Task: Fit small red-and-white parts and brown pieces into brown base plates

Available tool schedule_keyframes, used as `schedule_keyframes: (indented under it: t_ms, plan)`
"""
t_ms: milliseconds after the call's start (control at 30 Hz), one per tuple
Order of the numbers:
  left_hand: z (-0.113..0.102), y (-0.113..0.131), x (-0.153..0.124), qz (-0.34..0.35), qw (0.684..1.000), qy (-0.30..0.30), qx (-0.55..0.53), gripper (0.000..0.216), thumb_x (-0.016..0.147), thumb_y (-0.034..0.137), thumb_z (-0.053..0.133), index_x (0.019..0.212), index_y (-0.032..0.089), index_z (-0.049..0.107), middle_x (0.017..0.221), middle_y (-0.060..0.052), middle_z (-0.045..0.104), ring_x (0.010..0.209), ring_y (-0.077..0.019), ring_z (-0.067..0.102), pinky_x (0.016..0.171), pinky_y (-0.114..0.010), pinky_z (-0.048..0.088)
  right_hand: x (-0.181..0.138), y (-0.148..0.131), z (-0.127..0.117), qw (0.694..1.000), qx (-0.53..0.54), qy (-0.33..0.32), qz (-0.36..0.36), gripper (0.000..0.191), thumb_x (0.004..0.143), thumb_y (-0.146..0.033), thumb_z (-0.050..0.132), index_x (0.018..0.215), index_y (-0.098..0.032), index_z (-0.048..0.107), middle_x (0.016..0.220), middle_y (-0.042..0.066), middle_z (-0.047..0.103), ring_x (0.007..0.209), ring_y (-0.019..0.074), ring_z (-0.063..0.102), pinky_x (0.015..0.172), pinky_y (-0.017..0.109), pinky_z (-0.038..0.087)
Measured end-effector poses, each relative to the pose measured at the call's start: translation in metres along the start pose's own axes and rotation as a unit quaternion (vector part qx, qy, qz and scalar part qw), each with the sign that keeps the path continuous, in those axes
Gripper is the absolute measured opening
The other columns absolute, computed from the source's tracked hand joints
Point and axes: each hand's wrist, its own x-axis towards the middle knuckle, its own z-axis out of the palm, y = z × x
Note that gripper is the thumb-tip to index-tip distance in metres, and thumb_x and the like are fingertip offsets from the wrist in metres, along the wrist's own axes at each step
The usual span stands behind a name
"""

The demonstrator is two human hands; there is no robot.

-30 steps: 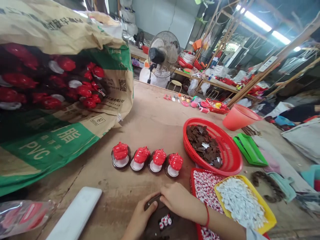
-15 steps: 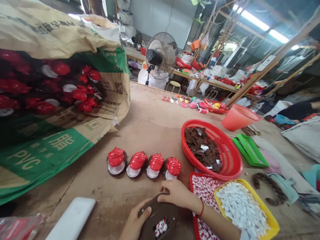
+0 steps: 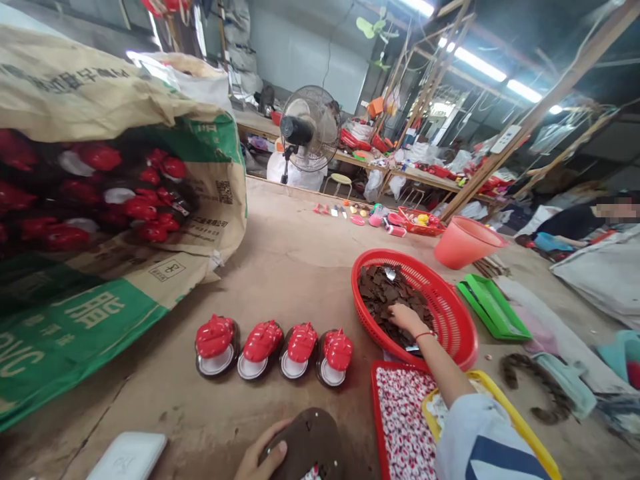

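Note:
My left hand (image 3: 263,457) is wrapped around the edge of a dark brown oval plastic toy base (image 3: 307,443) at the bottom of the view. Small white-and-red pieces show in its opening, partly cut off by the frame. My right hand (image 3: 406,319) reaches into a red plastic basket (image 3: 463,333). Its fingers are bent together among flat brown plastic pieces (image 3: 383,287), and what lies between the tips is hidden. Beyond my left hand stands a row of several red-topped toys (image 3: 300,350) with white fronts and dark bases.
A red tray (image 3: 376,407) of small white-and-red pieces and a yellow tray (image 3: 537,447) lie under my right forearm. A large paper sack (image 3: 165,267) of red toys fills the left. Rightward are a pink bucket (image 3: 467,240) and a green tray (image 3: 493,307). Someone sits far right.
My right hand has left the brown base and moved up and right into the basket. My left hand still holds the base, now lower in view. The camera view has shifted slightly.

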Motion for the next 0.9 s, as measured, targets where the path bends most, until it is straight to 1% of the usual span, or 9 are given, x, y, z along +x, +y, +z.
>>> schedule_keyframes:
  t_ms: [167,267,300,333,400,533,667,833,900]
  plan:
    - [0.008,0.009,-0.007,-0.003,0.997,0.071,-0.002,0.045,0.052,0.045,0.063,0.088,0.017,0.065,0.096,-0.008,0.067,0.096,-0.0284,0.055,0.084,-0.037,0.041,-0.022,0.0,-0.01,0.997,0.024,0.059,-0.032,0.019,0.077,-0.018,0.05,0.092,-0.009,0.057,0.097,0.013,0.058,0.091,0.0197,0.054,0.081,0.034,0.042]
    - [0.012,0.013,-0.009,0.026,0.998,0.06,0.021,0.041,0.054,0.038,0.064,0.089,0.017,0.064,0.094,-0.007,0.067,0.091,-0.0272,0.057,0.083,-0.037,0.041,-0.066,-0.022,-0.016,0.992,0.067,0.086,-0.057,0.032,0.08,-0.024,0.041,0.109,-0.011,0.048,0.101,0.012,0.057,0.089,0.018,0.055,0.079,0.03,0.044]
    - [0.013,0.014,-0.01,0.035,0.998,0.05,0.029,0.041,0.054,0.036,0.064,0.09,0.017,0.063,0.094,-0.007,0.068,0.089,-0.0265,0.057,0.082,-0.036,0.041,-0.087,-0.035,-0.015,0.988,0.087,0.09,-0.089,0.032,0.079,-0.026,0.042,0.109,-0.016,0.049,0.104,0.009,0.057,0.091,0.0167,0.055,0.078,0.028,0.045]
    - [0.015,0.016,-0.011,0.043,0.998,0.037,0.037,0.04,0.054,0.033,0.064,0.09,0.017,0.063,0.093,-0.007,0.068,0.088,-0.0258,0.058,0.081,-0.035,0.042,-0.11,-0.049,-0.014,0.972,0.124,0.098,-0.174,0.031,0.078,-0.025,0.045,0.107,-0.018,0.051,0.103,0.008,0.057,0.091,0.0175,0.055,0.077,0.028,0.046]
    - [0.018,0.019,-0.013,0.056,0.997,0.007,0.051,0.039,0.055,0.03,0.064,0.092,0.017,0.062,0.092,-0.006,0.068,0.087,-0.0248,0.058,0.08,-0.034,0.042,-0.155,-0.081,-0.005,0.933,0.149,0.047,-0.324,0.03,0.077,-0.02,0.044,0.106,-0.021,0.053,0.095,0.006,0.059,0.087,0.0157,0.057,0.076,0.027,0.047]
    - [0.024,0.022,-0.021,0.08,0.993,-0.012,0.084,0.037,0.058,0.024,0.062,0.094,0.017,0.062,0.097,-0.006,0.066,0.091,-0.0238,0.056,0.083,-0.034,0.04,-0.208,-0.126,0.016,0.892,0.09,-0.041,-0.44,0.032,0.075,-0.015,0.048,0.107,-0.016,0.053,0.084,0.007,0.061,0.075,0.017,0.059,0.066,0.028,0.051]
    - [0.022,0.018,-0.025,0.082,0.992,-0.007,0.094,0.036,0.057,0.021,0.061,0.093,0.016,0.063,0.096,-0.006,0.066,0.09,-0.0235,0.056,0.084,-0.034,0.039,-0.21,-0.128,0.02,0.883,0.089,-0.02,-0.46,0.031,0.077,-0.017,0.046,0.107,-0.015,0.052,0.09,0.01,0.06,0.083,0.0187,0.058,0.071,0.03,0.051]
    - [0.008,0.011,-0.024,0.053,0.997,0.059,-0.019,0.042,0.059,0.026,0.059,0.099,0.012,0.059,0.098,-0.009,0.065,0.087,-0.0243,0.057,0.079,-0.036,0.042,-0.204,-0.11,0.009,0.89,0.15,0.069,-0.426,0.027,0.08,-0.021,0.043,0.105,-0.017,0.053,0.094,0.01,0.056,0.086,0.0168,0.057,0.072,0.026,0.05]
    - [0.009,0.013,-0.025,0.055,0.996,0.06,-0.032,0.043,0.06,0.026,0.058,0.101,0.012,0.058,0.099,-0.009,0.065,0.087,-0.0241,0.057,0.078,-0.036,0.043,-0.206,-0.108,0.008,0.891,0.164,0.089,-0.415,0.027,0.08,-0.021,0.043,0.106,-0.018,0.052,0.092,0.009,0.056,0.083,0.016,0.057,0.07,0.025,0.05]
